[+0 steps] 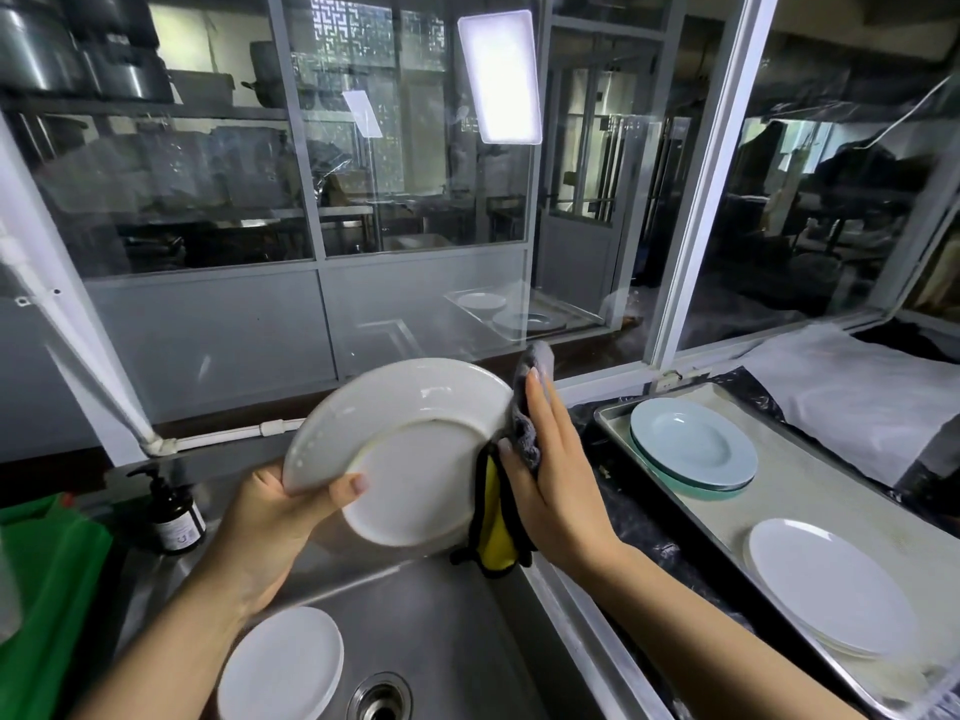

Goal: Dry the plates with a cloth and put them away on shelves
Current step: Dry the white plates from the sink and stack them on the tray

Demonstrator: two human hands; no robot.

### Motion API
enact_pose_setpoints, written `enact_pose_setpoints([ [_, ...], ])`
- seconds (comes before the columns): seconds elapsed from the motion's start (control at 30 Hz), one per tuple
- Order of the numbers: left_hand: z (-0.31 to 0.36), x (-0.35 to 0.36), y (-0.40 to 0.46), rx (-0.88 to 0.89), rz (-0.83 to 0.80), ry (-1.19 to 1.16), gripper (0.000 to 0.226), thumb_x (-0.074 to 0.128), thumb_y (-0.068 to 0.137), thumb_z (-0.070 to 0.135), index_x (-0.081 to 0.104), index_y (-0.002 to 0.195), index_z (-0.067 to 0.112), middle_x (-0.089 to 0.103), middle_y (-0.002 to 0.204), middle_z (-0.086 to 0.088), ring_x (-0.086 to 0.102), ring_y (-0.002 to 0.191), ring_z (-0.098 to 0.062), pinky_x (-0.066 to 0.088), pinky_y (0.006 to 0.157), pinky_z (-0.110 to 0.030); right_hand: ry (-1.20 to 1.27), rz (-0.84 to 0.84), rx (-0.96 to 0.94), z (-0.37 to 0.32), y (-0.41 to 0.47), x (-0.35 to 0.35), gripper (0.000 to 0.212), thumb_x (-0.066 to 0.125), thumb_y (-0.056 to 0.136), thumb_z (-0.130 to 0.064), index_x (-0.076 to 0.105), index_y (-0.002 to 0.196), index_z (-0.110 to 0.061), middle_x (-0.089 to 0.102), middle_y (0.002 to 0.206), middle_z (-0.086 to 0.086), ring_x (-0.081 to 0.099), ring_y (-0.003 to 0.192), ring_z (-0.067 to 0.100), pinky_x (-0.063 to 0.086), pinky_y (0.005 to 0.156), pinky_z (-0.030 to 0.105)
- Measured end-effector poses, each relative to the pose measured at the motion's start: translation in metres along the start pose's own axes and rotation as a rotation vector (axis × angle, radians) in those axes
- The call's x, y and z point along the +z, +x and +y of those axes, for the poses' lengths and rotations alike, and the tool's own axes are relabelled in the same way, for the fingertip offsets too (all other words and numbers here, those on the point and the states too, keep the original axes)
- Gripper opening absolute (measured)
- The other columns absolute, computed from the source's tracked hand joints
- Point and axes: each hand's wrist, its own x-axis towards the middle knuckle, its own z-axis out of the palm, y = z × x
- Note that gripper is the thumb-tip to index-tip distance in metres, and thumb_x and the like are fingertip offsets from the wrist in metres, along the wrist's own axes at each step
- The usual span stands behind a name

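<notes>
Over the sink I hold a white plate tilted on edge, its underside facing me. My left hand grips its lower left rim, thumb on the underside. My right hand presses a grey and yellow cloth against the plate's right edge, fingers straight; the cloth wraps the rim and hangs below. A white plate stack lies in the steel sink. On the metal tray at the right sit pale blue plates and white plates.
A dark pump bottle stands at the sink's back left, beside a green board. Glass partition panels rise close behind the sink. Black plastic sheeting and a white covered bundle lie behind the tray.
</notes>
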Motion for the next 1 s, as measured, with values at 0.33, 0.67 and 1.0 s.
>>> enact_pose_setpoints([
  [0.33,0.024,0.005,-0.009,0.094,0.063,0.069,0.069,0.093,0.014,0.058,0.080,0.072,0.022,0.075,0.073,-0.007,0.068,0.059,-0.013,0.054,0.049,-0.022,-0.054,0.057,-0.112,-0.010,0.009,0.003,0.070,0.041,0.097,-0.040,0.003,0.153,-0.022,0.002,0.164,-0.005,0.000,0.151,0.010,0.015,0.121,0.046],
  [0.67,0.017,0.034,-0.010,0.158,0.174,0.209,0.028,0.079,0.070,-0.005,0.061,0.058,0.013,0.049,0.038,0.014,0.039,0.034,0.004,0.031,0.036,-0.010,-0.288,-0.053,-0.411,-0.024,0.014,0.021,0.058,0.049,0.099,-0.030,0.032,0.151,-0.011,0.018,0.161,0.011,0.011,0.149,0.036,0.021,0.115,0.059],
  [1.0,0.014,0.041,-0.003,0.115,0.041,0.213,0.007,0.075,0.054,0.016,0.072,0.058,0.021,0.061,0.061,0.010,0.049,0.056,-0.001,0.042,0.049,-0.014,-0.349,-0.205,-0.674,-0.048,0.033,0.018,0.071,0.046,0.076,-0.039,0.045,0.145,-0.021,0.031,0.158,0.002,0.013,0.150,0.031,0.014,0.117,0.058],
])
